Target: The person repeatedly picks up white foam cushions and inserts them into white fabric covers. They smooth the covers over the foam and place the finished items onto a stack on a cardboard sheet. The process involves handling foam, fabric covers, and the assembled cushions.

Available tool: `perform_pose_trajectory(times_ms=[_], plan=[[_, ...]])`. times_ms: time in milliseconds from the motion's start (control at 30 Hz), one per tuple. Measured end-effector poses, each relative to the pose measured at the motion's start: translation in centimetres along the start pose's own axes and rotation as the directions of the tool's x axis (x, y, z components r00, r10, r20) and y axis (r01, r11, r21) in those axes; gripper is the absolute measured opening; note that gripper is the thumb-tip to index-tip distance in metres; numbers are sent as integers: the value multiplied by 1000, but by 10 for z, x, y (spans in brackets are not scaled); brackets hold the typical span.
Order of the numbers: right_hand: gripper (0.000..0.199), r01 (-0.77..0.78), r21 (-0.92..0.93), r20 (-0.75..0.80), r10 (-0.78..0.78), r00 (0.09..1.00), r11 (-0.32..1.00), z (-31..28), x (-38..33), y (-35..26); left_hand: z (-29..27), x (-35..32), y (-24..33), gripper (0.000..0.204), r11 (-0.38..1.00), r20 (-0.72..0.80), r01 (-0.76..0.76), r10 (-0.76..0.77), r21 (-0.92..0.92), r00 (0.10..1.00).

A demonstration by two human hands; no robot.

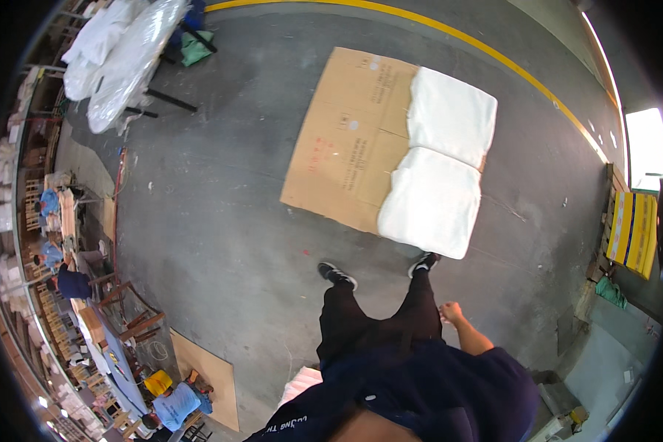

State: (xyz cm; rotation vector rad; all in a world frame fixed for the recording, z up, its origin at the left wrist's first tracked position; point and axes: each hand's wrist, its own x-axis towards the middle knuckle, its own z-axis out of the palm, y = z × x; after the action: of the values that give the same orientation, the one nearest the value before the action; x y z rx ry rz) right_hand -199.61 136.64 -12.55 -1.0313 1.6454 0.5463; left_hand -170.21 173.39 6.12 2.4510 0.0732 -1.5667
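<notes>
My right hand (450, 312) hangs beside my right thigh with its fingers loosely curled in, and nothing shows in it. My left hand is out of sight behind my body. On my left side a pinkish-white soft-looking thing (300, 384) sticks out, mostly covered by my torso; I cannot tell whether a hand holds it. Beyond my feet, a large flat cardboard sheet (339, 147) lies on the floor. Two white padded pieces, a nearer one (433, 202) and a farther one (453, 110), lie end to end along its right side.
A plastic-wrapped table (129, 62) stands at the far left. Co-workers (177, 405) and wooden chairs (136, 317) line the left, by a brown board (206, 379) on the floor. A yellow stack (632, 232) stands at the right. A yellow line (457, 33) crosses the far floor.
</notes>
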Motion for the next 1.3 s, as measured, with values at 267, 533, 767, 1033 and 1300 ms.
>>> perform_pose_trajectory(times_ms=[267,533,767,1033,1300], plan=[[38,469,-608,275,-385,881,640,165,-27,-193,-213,101,1,17,642,-422,-301,-39,-705,906],[26,860,-360,393,-778,491,361,327,-49,-449,-417,217,124,24,653,-368,-571,437,-498,821],[37,368,-809,181,-401,898,459,347,42,-585,-541,289,200,20,515,-126,-91,-33,-853,991],[21,657,240,228,-699,678,715,338,-58,-962,-724,356,324,22,662,-9,46,-79,-748,997],[23,646,234,46,-672,739,726,274,-14,-1255,-901,527,632,27,799,-55,-138,130,-585,990]])
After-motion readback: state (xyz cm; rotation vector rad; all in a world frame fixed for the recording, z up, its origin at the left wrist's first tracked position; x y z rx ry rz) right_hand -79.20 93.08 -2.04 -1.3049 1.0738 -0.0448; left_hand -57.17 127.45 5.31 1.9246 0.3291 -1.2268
